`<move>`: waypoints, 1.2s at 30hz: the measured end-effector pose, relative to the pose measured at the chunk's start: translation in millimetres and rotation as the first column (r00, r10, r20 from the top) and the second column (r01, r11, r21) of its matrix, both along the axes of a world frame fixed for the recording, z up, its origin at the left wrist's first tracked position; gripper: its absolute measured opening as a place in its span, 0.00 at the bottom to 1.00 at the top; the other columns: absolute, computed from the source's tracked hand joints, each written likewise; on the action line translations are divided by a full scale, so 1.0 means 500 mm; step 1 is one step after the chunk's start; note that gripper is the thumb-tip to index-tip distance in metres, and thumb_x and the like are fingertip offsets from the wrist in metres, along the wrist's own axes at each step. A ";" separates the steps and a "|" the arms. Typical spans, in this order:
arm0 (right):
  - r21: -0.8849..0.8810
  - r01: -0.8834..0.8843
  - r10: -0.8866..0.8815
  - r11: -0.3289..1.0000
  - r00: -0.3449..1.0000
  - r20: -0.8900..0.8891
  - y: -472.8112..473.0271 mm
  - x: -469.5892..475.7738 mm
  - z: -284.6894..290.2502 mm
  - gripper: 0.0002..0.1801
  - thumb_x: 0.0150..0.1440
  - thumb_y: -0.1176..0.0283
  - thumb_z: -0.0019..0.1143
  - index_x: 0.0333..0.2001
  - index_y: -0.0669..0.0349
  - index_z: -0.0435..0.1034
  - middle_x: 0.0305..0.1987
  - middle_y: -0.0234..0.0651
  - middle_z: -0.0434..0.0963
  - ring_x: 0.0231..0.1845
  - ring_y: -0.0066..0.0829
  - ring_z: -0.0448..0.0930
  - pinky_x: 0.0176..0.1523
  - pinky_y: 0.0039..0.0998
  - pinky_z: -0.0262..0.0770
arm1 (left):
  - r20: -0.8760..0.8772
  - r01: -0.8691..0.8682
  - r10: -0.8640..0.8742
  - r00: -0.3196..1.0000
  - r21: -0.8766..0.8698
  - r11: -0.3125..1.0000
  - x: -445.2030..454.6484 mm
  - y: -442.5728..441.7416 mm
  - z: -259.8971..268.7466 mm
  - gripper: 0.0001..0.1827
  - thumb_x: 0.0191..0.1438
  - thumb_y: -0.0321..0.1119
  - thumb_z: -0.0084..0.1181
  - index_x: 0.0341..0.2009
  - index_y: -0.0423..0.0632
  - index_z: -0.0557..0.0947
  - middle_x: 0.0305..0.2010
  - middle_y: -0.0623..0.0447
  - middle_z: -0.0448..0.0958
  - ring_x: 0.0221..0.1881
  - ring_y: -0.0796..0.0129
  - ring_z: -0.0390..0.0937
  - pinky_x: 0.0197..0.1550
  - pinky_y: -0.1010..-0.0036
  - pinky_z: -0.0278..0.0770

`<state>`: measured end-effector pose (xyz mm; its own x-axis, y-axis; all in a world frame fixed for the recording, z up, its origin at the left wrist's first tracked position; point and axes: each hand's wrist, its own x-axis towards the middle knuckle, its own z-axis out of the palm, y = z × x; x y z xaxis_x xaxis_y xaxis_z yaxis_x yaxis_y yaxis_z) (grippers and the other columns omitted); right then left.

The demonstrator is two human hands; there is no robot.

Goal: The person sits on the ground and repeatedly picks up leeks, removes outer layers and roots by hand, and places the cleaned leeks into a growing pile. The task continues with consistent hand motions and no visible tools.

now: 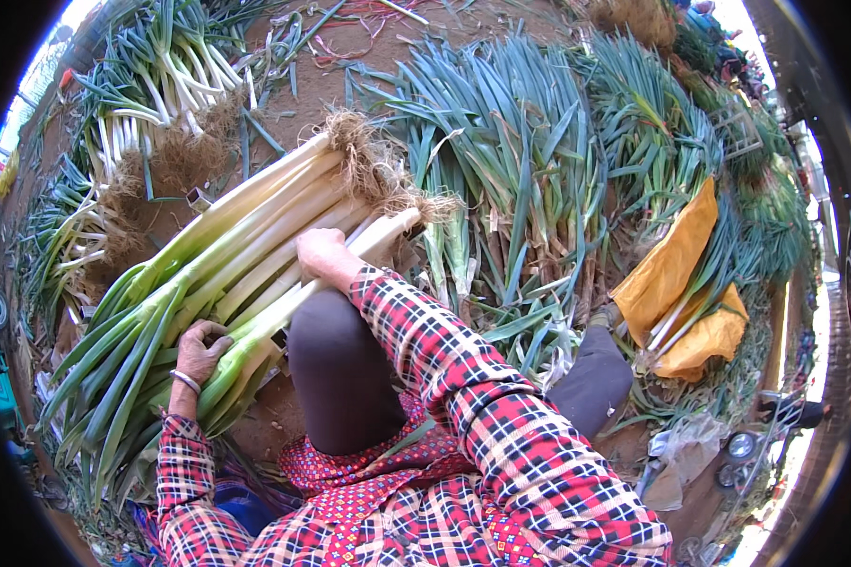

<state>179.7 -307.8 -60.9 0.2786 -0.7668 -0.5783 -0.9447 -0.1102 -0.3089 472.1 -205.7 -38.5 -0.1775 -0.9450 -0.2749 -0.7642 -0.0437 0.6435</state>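
A pile of thick Welsh onions or leeks (273,205) lies slanting before me, with white stalks and hairy roots (354,145) at the upper right. Its green leaves (124,375) spread to the lower left. My right hand (323,254) is curled among the white stalks, seemingly around one; its fingertips are hidden. Lower down, my left hand (200,351) grips the leaf end of the stalk nearest my knee, thumb on top. A bracelet (186,381) circles that wrist. What supports the pile is mostly hidden.
More onions with bare roots (184,92) lie at the upper left. Dense leafy bunches (503,142) stand to the right, close to my right arm. An orange sack (670,262) lies beyond my foot. Crumpled plastic (688,453) and a metal cart (766,432) are at the lower right.
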 end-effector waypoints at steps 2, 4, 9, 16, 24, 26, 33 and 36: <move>-0.050 0.111 -0.105 0.993 0.989 0.108 0.009 -0.013 -0.016 0.18 0.47 0.63 0.62 0.44 0.52 0.77 0.49 0.35 0.79 0.50 0.35 0.79 0.50 0.33 0.75 | 0.036 0.042 -0.042 0.998 -0.019 0.999 -0.004 -0.003 0.009 0.08 0.42 0.27 0.64 0.30 0.42 0.82 0.29 0.51 0.75 0.27 0.69 0.73 0.32 0.76 0.72; -0.117 0.215 -0.158 0.970 0.915 0.372 0.032 -0.040 -0.002 0.19 0.47 0.59 0.61 0.41 0.57 0.76 0.41 0.42 0.79 0.46 0.39 0.79 0.50 0.35 0.75 | 0.074 0.110 -0.101 0.992 -0.131 0.985 0.011 0.006 0.014 0.09 0.41 0.29 0.64 0.31 0.43 0.82 0.31 0.49 0.76 0.33 0.61 0.75 0.39 0.71 0.74; -0.412 0.805 -0.200 0.427 0.529 0.825 0.161 -0.301 -0.013 0.05 0.53 0.72 0.51 0.28 0.62 0.72 0.25 0.44 0.75 0.28 0.40 0.77 0.35 0.36 0.74 | 0.425 0.153 -0.049 0.904 -0.215 0.965 0.052 0.065 0.095 0.14 0.41 0.31 0.63 0.36 0.45 0.82 0.41 0.45 0.75 0.45 0.52 0.72 0.50 0.64 0.69; 0.221 0.865 -0.887 0.451 0.462 0.002 0.512 -0.457 -0.471 0.32 0.53 0.47 0.49 0.43 0.71 0.71 0.45 0.58 0.75 0.49 0.53 0.75 0.54 0.43 0.70 | 0.549 0.124 -0.036 0.835 -0.123 0.985 0.028 0.039 0.109 0.16 0.37 0.32 0.66 0.35 0.45 0.82 0.42 0.47 0.74 0.47 0.54 0.71 0.51 0.64 0.67; 0.575 0.707 -0.886 0.411 0.160 0.435 0.581 -0.505 -0.389 0.22 0.55 0.60 0.55 0.45 0.69 0.69 0.33 0.36 0.77 0.29 0.27 0.76 0.35 0.30 0.72 | -0.182 0.053 -0.164 0.969 -0.500 0.865 -0.492 -0.016 0.218 0.12 0.49 0.19 0.54 0.41 0.40 0.80 0.39 0.47 0.78 0.40 0.64 0.77 0.42 0.74 0.75; 0.576 0.732 -0.860 0.365 0.028 0.509 0.559 -0.500 -0.255 0.19 0.59 0.61 0.51 0.43 0.69 0.68 0.30 0.31 0.74 0.24 0.20 0.72 0.29 0.24 0.70 | -0.497 -0.011 -0.198 0.845 -0.385 0.923 -0.624 0.008 0.128 0.13 0.52 0.23 0.53 0.44 0.40 0.80 0.38 0.48 0.78 0.36 0.68 0.77 0.40 0.78 0.74; 0.513 0.766 -0.867 0.386 0.112 0.485 0.771 -0.463 0.110 0.24 0.61 0.59 0.49 0.49 0.70 0.66 0.39 0.33 0.75 0.41 0.24 0.75 0.47 0.28 0.73 | -0.519 0.068 0.741 0.427 0.835 0.546 -0.893 0.073 -0.265 0.32 0.53 0.54 0.58 0.55 0.48 0.69 0.50 0.50 0.73 0.41 0.65 0.73 0.41 0.70 0.73; 0.604 0.713 -0.870 0.355 0.016 0.493 0.909 -0.419 0.216 0.27 0.62 0.60 0.47 0.57 0.69 0.59 0.49 0.40 0.73 0.45 0.28 0.77 0.50 0.27 0.73 | -0.465 0.341 0.807 0.364 0.873 0.349 -0.903 0.130 -0.246 0.39 0.51 0.61 0.55 0.59 0.46 0.67 0.58 0.48 0.69 0.56 0.52 0.68 0.57 0.53 0.67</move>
